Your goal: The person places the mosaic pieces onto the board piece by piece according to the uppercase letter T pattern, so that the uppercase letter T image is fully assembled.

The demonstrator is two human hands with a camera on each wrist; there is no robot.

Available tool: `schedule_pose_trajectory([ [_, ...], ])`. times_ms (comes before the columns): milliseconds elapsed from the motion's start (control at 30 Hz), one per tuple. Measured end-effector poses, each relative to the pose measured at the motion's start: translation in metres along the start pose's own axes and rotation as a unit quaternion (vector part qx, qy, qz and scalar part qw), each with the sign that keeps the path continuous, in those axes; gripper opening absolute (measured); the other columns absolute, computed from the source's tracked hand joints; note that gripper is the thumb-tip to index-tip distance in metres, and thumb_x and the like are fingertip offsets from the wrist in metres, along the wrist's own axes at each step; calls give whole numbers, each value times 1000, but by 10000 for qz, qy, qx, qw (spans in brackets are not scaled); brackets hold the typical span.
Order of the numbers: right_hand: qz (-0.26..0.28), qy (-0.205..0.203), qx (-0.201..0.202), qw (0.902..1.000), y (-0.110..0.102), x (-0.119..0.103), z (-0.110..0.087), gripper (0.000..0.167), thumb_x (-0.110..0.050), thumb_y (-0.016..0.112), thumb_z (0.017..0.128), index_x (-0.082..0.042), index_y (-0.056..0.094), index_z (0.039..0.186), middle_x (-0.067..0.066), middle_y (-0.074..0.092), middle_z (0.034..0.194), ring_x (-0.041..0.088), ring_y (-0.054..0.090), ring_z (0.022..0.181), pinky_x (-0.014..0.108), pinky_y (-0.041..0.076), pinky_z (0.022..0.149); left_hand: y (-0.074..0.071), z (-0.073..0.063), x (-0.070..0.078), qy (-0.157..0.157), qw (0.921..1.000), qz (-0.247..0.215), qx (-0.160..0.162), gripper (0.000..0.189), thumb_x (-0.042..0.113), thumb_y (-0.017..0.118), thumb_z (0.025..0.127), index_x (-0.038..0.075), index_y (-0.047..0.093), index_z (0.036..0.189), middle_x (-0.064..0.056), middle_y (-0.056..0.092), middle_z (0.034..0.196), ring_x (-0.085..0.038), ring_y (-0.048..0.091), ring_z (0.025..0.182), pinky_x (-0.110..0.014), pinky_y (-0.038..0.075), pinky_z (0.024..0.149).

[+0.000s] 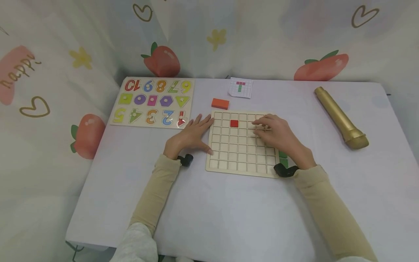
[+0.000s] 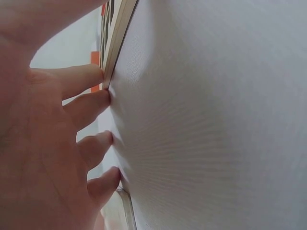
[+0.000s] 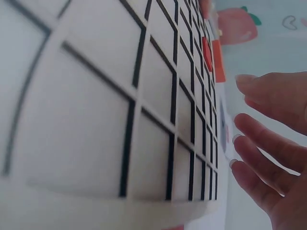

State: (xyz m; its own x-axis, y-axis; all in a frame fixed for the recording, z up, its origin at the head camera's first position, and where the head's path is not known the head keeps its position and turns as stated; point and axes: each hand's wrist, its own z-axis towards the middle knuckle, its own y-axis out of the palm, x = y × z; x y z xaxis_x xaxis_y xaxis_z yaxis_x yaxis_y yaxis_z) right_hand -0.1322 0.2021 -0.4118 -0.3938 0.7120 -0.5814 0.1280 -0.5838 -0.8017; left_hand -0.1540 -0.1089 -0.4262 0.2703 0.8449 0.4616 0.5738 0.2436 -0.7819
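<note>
A pale wooden grid board (image 1: 233, 153) lies on the table with one red square tile (image 1: 234, 123) in a cell of its second row from the back. My left hand (image 1: 191, 135) rests spread at the board's left edge, its thumb on the near part of that edge and its fingertips down on the tabletop in the left wrist view. Over the right side of the board hovers my right hand (image 1: 275, 131), fingers apart and loosely bent. The right wrist view shows nothing between its thumb (image 3: 273, 93) and fingers. Green tiles (image 1: 283, 158) lie beside the board, partly hidden under the right wrist.
An orange-red block (image 1: 220, 103) sits behind the board, and a card with a coloured grid pattern (image 1: 240, 87) lies farther back. To the left is a number-and-shape puzzle board (image 1: 150, 103). A gold microphone (image 1: 342, 118) lies at the right. A printed curtain (image 1: 255, 40) hangs behind the table.
</note>
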Motion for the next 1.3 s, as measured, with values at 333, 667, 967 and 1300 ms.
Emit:
schedule_pose_trajectory([
  [333, -144, 6, 267, 9995, -7, 11, -25, 25, -4, 78, 89, 0, 75, 114, 18, 71, 107, 31, 61, 92, 46, 54, 77, -1, -1, -1, -6, 10000, -70, 22, 125, 50, 90, 74, 21, 11, 167, 3, -2, 175, -23, -15, 160, -43, -7, 132],
  [667, -327, 167, 272, 9990, -18, 19, -52, 26, -6, 81, 87, -3, 75, 112, 17, 72, 109, 31, 62, 94, 46, 53, 75, 1, 1, -3, 15, 10000, -56, 8, 126, 51, 89, 74, 21, 10, 167, 4, -3, 175, -22, -15, 160, -44, -7, 132],
  [967, -484, 431, 171, 9978, -27, 30, -69, 27, -1, 79, 87, -3, 75, 114, 17, 71, 113, 32, 61, 103, 46, 52, 80, 0, 0, -1, 34, 10000, -89, 10, 125, 51, 89, 75, 21, 10, 167, 4, -3, 175, -22, -15, 160, -42, -8, 132],
  [1300, -571, 529, -146, 9969, -26, 39, -69, 28, -1, 79, 86, -1, 75, 114, 21, 70, 114, 38, 59, 105, 50, 51, 81, 0, 1, -2, 51, 10000, -81, -8, 125, 52, 89, 75, 21, 11, 167, 4, -3, 175, -22, -16, 160, -42, -8, 132],
])
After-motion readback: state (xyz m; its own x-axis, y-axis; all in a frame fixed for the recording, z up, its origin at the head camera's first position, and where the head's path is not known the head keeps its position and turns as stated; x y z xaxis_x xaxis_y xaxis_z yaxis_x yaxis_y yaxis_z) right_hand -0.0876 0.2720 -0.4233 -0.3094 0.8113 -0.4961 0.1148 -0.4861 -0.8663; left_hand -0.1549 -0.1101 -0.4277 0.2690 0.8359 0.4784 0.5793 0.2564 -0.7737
